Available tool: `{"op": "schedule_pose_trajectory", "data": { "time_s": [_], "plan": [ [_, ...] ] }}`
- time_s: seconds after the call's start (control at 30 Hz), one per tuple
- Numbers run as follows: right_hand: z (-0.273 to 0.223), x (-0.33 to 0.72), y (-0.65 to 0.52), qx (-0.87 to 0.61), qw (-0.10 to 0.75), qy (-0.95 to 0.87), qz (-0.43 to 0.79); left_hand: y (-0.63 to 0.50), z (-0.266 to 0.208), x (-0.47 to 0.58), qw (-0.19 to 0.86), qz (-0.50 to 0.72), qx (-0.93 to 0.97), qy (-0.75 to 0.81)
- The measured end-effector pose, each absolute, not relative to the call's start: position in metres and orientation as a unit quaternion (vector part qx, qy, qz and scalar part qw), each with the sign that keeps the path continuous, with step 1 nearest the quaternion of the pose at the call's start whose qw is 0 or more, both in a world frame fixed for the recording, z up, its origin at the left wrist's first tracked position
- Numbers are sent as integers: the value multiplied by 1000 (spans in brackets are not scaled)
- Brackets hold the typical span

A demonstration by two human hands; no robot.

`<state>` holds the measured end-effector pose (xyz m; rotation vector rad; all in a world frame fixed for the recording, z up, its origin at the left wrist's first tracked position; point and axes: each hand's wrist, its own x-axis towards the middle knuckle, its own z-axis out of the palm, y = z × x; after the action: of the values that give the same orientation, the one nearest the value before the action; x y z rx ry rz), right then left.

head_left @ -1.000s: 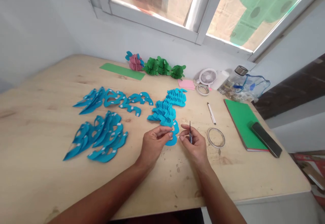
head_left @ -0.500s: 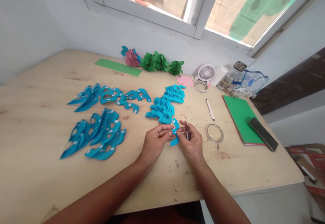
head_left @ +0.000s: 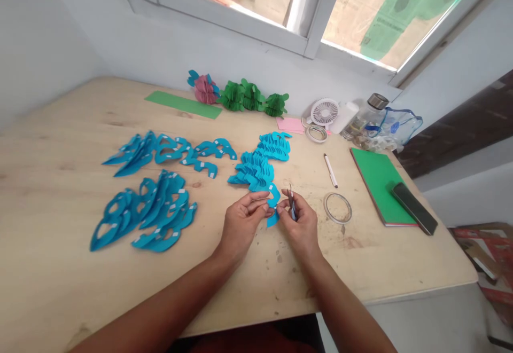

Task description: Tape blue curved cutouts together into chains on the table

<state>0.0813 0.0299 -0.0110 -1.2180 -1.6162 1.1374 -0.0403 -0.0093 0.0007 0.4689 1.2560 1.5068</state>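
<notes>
Both hands meet over a curved blue paper cutout [head_left: 274, 195] with small white tape patches on it. My left hand [head_left: 245, 219] pinches its left edge between thumb and fingers. My right hand [head_left: 300, 222] pinches the opposite edge with thumb and index finger. A slim pair of tweezers [head_left: 292, 203] is tucked in the right hand's fingers, tips pointing up and away. Just beyond the hands lies a fanned stack of blue paper pieces [head_left: 254, 170], with another blue stack [head_left: 274, 146] behind it.
Blue cutouts with white patches [head_left: 160, 209] lie in groups on the left. A tape roll [head_left: 337, 207], a pen [head_left: 331, 170] and a green book [head_left: 377, 187] with a black case [head_left: 414, 209] on it are at right. A small fan [head_left: 324, 112] and a bottle [head_left: 366, 115] stand behind.
The blue cutout has shifted slightly in the fingers, its upper curve now turned more to the left. The tweezers have tilted a little. Both hands keep their pinch, and the view has moved slightly.
</notes>
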Motion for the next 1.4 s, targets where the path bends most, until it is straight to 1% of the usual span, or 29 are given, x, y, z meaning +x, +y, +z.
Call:
{"op": "schedule_pose_trajectory", "data": {
  "time_s": [0.17,0.43,0.57,0.87,1.13,1.4],
  "plan": [
    [-10,80,28,-474,401,-650,438,-9,2,-40,532,633,198,526],
    [-8,79,26,-487,401,-673,385,-11,3,-39,522,635,212,529],
    [-10,80,26,-494,390,-677,382,-11,3,-39,515,633,227,531],
    [-11,79,25,-490,394,-682,373,-12,-4,-38,511,624,258,531],
    [-7,77,21,-480,409,-709,315,-11,-11,-35,487,641,266,531],
    [-11,76,20,-486,401,-717,300,-9,-15,-35,449,643,295,546]
  ]
}}
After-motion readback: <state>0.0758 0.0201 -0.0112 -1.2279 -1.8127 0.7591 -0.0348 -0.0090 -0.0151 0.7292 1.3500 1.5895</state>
